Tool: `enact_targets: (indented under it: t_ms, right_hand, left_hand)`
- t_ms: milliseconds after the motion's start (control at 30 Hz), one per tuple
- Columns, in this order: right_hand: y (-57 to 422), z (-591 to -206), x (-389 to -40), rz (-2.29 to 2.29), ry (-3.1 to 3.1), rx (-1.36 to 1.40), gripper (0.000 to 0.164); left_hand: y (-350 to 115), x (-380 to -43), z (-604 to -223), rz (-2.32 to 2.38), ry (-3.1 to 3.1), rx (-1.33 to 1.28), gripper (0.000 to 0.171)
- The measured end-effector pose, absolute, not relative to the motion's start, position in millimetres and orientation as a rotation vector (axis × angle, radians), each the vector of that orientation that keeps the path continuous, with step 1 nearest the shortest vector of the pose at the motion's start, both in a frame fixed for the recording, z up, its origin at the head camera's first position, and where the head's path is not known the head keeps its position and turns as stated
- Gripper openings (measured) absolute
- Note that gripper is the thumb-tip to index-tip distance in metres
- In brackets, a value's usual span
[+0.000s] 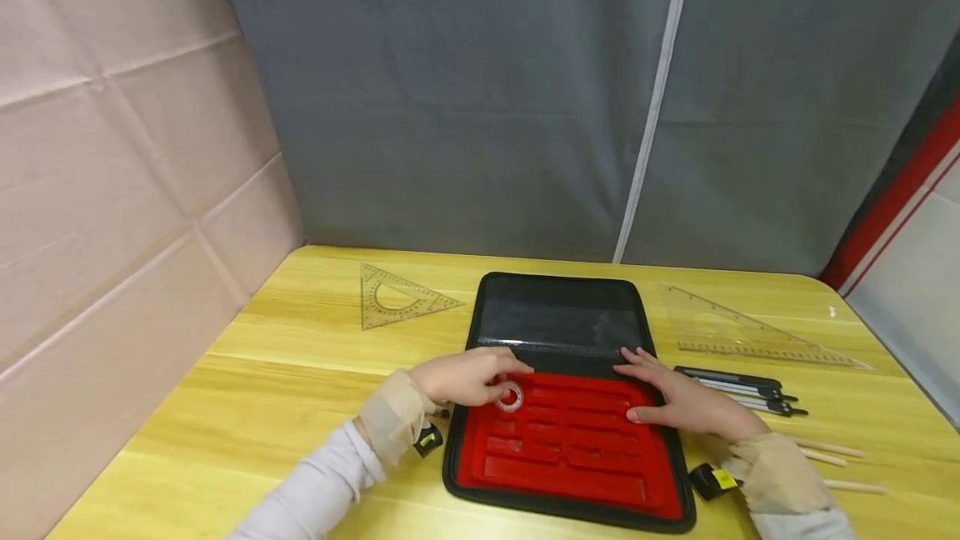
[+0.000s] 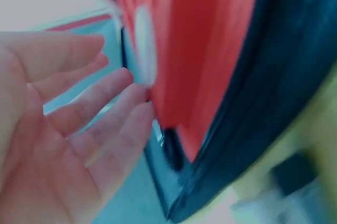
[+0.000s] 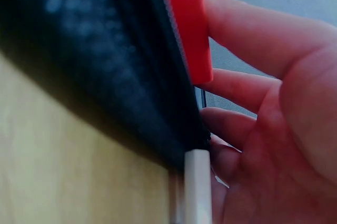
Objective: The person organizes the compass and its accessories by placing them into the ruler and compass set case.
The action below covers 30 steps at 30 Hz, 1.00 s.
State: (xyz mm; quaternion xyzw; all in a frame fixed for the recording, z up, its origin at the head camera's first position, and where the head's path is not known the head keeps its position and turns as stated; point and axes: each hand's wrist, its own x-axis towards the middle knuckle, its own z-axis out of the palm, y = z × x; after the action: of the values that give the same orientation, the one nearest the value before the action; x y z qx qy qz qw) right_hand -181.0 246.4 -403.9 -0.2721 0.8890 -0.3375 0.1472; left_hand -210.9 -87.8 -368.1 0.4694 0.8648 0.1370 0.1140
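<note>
Left hand (image 1: 472,377): grip held loose and fairly wide, fingers lightly bent, nothing seen pinched; placed over the upper left of the red insert.
Right hand (image 1: 686,398): grip spread wide, nothing held; laid over the insert's right edge, though firm contact cannot be told.
White ring (image 1: 508,396): seen at the insert's upper left corner, just beside the left fingertips; whether it is touched cannot be told.
Red insert (image 1: 660,482): set in the lower centre of the frame, shaped recesses showing, no instrument seen in them.
Black case (image 1: 570,512): laid open under both hands, its lid (image 1: 558,307) turned back toward the frame's centre.
Progress: opening of the case is judged done; filling of the recesses is judged not done.
Drawing instruments (image 1: 738,390): black and silver, left outside the case, right of centre.
Wooden sticks (image 1: 855,487): 3 ends shown at lower right.
Set squares: 2, clear; 1 left of the lid (image 1: 405,297), 1 at right (image 1: 757,344).
Table (image 1: 262,373): yellow wood-grained, backed by a grey curtain (image 1: 450,82).
</note>
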Motion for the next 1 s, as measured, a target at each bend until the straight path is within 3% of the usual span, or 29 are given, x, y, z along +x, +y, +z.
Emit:
enact_targets:
  t_ms: [167,500,1000]
  right_hand:
    - [244.0,-405.1,-180.8,-0.971,2.55,-0.802,0.068]
    - [246.3,-404.9,-181.4,-0.962,2.566,-0.791,0.068]
    - [246.9,-403.9,-181.2,-0.955,2.568,-0.807,0.066]
  left_hand:
    - [-107.8,-218.7,-359.7,0.547,2.571,1.261,0.038]
    - [-154.5,-228.2,-361.1,0.48,2.669,1.076,0.024]
    - [-172.2,-234.2,-379.2,0.505,2.645,1.122,0.012]
